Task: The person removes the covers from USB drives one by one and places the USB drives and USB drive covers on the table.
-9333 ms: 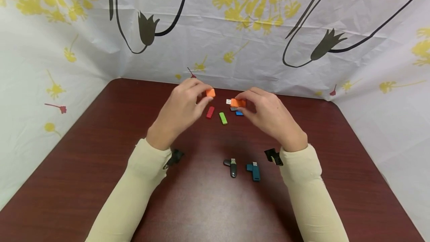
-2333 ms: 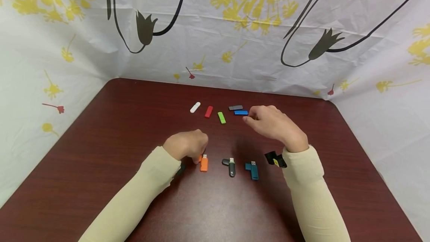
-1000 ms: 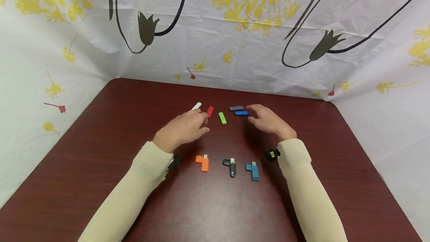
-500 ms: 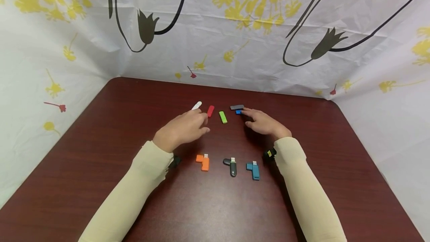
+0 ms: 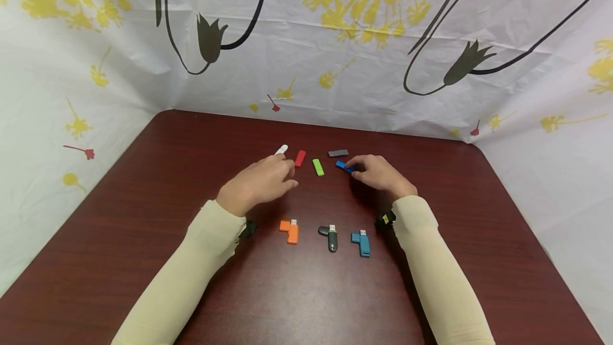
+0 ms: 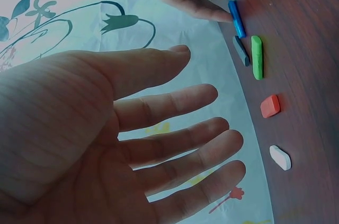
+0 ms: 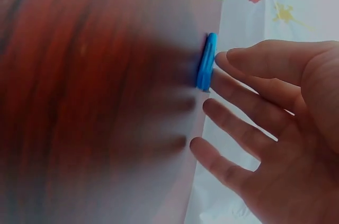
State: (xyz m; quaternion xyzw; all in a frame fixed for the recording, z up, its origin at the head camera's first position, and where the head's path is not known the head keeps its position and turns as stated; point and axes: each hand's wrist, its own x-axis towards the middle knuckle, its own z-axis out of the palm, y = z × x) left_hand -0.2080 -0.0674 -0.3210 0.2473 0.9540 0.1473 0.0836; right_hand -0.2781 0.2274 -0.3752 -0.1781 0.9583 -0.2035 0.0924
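My right hand (image 5: 380, 174) reaches to the blue USB stick (image 5: 344, 166) at the back of the table. Its fingertips touch or nearly touch the stick, and in the right wrist view the blue stick (image 7: 207, 62) lies flat just beyond the spread fingers. The thumb looks apart from it. My left hand (image 5: 261, 182) is held over the table with nothing in it. In the left wrist view its fingers (image 6: 180, 160) are extended and spread. A white USB stick (image 5: 281, 149), partly hidden behind the left hand, and a red one (image 5: 300, 158) are nearest to it.
A green USB stick (image 5: 318, 167) and a grey one (image 5: 338, 153) lie at the back. In a front row lie uncapped USB sticks, each with its cap beside it: orange (image 5: 292, 233), dark grey (image 5: 332, 239) and teal (image 5: 364, 244). A patterned sheet (image 5: 297, 68) hangs behind the table.
The orange USB stick, earlier held in both hands, now lies in the front row. The left hand moved back from it. The right hand reached the blue stick, which has turned at an angle.
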